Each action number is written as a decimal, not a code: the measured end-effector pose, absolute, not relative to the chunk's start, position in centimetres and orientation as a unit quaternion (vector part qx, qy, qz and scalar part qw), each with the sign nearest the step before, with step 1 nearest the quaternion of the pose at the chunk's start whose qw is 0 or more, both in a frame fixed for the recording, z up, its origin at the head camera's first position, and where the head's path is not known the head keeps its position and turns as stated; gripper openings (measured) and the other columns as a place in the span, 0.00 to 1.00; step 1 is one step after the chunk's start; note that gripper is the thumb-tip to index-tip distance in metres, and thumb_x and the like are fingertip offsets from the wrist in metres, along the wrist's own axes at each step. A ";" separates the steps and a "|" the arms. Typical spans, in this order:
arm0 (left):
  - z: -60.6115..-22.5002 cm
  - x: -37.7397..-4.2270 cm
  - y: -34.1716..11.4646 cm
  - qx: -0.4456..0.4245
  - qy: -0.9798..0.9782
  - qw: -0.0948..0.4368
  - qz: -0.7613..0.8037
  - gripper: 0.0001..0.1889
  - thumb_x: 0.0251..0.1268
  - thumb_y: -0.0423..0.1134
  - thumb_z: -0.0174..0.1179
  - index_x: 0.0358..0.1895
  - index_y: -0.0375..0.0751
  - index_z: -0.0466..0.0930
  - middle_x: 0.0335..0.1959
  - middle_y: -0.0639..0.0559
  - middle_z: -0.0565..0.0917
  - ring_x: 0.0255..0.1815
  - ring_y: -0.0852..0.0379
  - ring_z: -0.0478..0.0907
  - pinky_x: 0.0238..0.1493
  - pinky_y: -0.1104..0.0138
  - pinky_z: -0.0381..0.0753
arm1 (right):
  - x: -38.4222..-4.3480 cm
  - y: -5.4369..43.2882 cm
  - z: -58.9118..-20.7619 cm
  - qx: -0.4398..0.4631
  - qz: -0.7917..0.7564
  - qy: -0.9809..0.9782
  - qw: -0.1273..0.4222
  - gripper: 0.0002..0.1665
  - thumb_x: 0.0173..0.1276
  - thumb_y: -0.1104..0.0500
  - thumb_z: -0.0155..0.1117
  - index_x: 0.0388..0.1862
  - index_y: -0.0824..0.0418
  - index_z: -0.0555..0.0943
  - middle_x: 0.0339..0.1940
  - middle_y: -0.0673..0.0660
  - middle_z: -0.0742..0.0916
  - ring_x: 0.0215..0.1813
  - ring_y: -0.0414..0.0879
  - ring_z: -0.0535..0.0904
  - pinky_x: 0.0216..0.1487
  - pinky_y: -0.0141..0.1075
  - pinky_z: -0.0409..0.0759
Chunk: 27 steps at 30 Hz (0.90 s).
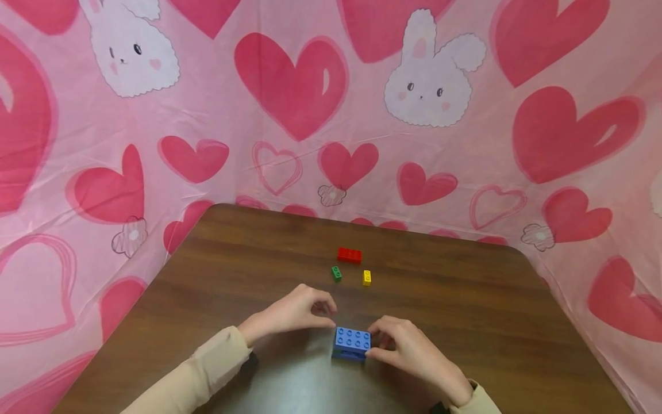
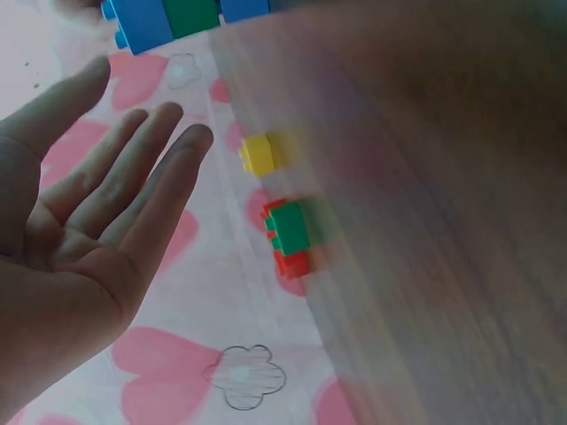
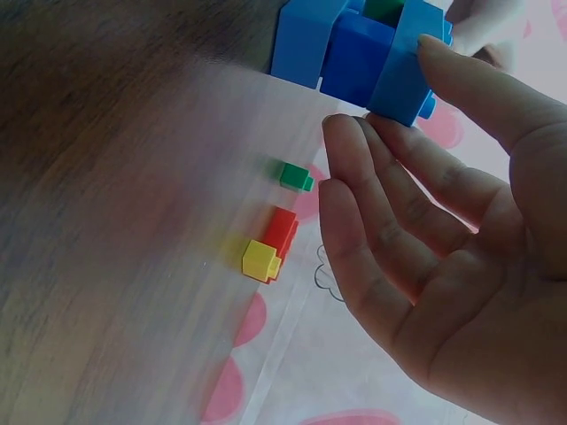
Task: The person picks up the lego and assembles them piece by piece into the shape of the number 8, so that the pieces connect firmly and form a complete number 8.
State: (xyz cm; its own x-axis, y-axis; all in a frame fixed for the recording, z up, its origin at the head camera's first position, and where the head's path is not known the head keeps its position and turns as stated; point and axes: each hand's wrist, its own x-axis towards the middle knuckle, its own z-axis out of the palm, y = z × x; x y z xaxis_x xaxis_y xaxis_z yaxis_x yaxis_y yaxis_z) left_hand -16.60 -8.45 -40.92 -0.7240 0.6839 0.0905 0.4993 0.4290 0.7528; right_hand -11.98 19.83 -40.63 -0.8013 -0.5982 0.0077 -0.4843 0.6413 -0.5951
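Observation:
A small stack of toy building bricks stands on the table before me, topped by a light blue eight-stud brick (image 1: 353,341). Beneath it, a green brick (image 2: 192,15) and a darker blue brick (image 3: 357,62) sit side by side on a blue bottom brick (image 3: 304,42). My right hand (image 1: 408,348) pinches the top brick at its right end, thumb on the near side and fingers on the far side. Just off the stack's left end is my left hand (image 1: 297,311), its fingers loosely bent with nothing between them.
Beyond the hands lie a red brick (image 1: 349,256), a small green brick (image 1: 337,273) and a small yellow brick (image 1: 366,278). The brown wooden table (image 1: 248,253) ends against a pink cloth (image 1: 289,167) printed with hearts and rabbits.

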 end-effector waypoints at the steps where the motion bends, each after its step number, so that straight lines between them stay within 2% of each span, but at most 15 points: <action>1: -40.9 -16.8 -8.4 0.347 0.840 0.112 0.402 0.14 0.60 0.42 0.70 0.46 0.40 0.86 0.42 0.48 0.90 0.40 0.66 0.85 0.47 0.74 0.83 | -12.0 19.8 -40.6 -0.299 -0.298 0.901 0.096 0.18 0.61 0.47 0.73 0.45 0.55 0.84 0.39 0.51 0.88 0.32 0.28 0.77 0.34 0.26 0.80; 3: -41.0 -17.2 -8.3 0.335 0.844 0.104 0.405 0.13 0.61 0.41 0.70 0.46 0.40 0.86 0.42 0.49 0.90 0.39 0.66 0.85 0.47 0.73 0.84 | -12.0 19.9 -40.6 -0.297 -0.297 0.902 0.098 0.18 0.61 0.47 0.73 0.45 0.55 0.84 0.39 0.51 0.88 0.32 0.28 0.77 0.35 0.26 0.81; 10: -41.4 -19.0 -7.4 0.301 0.859 0.043 0.411 0.13 0.61 0.37 0.69 0.47 0.37 0.84 0.42 0.47 0.89 0.42 0.55 0.86 0.48 0.63 0.86 | -12.0 19.8 -40.6 -0.293 -0.293 0.905 0.100 0.18 0.61 0.47 0.73 0.45 0.55 0.84 0.38 0.49 0.87 0.32 0.28 0.77 0.34 0.27 0.80; 15: -41.5 -20.3 -6.8 0.281 0.869 0.005 0.407 0.14 0.60 0.36 0.69 0.48 0.34 0.83 0.45 0.43 0.89 0.44 0.51 0.86 0.50 0.58 0.86 | -11.9 19.9 -40.9 -0.310 -0.297 0.900 0.078 0.18 0.61 0.47 0.73 0.44 0.55 0.84 0.37 0.49 0.87 0.32 0.27 0.77 0.33 0.27 0.80; 27: -42.4 -23.2 -6.1 0.228 0.887 0.005 0.402 0.16 0.60 0.35 0.70 0.49 0.32 0.81 0.45 0.40 0.88 0.46 0.46 0.85 0.50 0.56 0.86 | -12.1 19.9 -40.7 -0.295 -0.292 0.905 0.098 0.18 0.61 0.47 0.73 0.46 0.55 0.84 0.39 0.50 0.87 0.33 0.28 0.77 0.35 0.27 0.80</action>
State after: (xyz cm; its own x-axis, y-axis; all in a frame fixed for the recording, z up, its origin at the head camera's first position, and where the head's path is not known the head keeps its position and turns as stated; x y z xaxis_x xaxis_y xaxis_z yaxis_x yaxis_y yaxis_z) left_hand -23.23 -6.12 -42.44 -0.8958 0.4090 0.1737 0.4003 0.5731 0.7150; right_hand -12.08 19.92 -40.71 -0.8073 -0.5901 -0.0050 -0.4754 0.6555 -0.5868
